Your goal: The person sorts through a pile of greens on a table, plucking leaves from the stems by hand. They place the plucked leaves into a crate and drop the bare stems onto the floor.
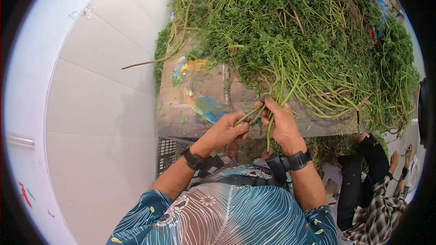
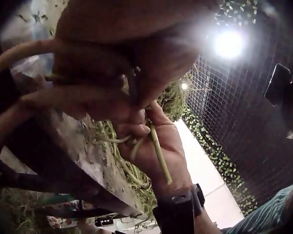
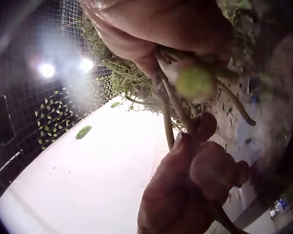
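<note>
Several thick green plant stems run between and below the two hands over the near edge of the table. My right hand grips a bunch of them, thumb on top, their leafy ends trailing back into the heap of greens. To its left, my left hand pinches stem ends that slant across to the right hand. From the left wrist, a cut stem hangs across the right palm. The right wrist view shows stems passing between both hands, with the left hand curled round their lower part.
Leafy greens cover the back and right of the table, with scattered leaf bits at its left. A long brown stalk sticks out over the left edge. Below stands a black crate. Another person in a plaid shirt sits at the right.
</note>
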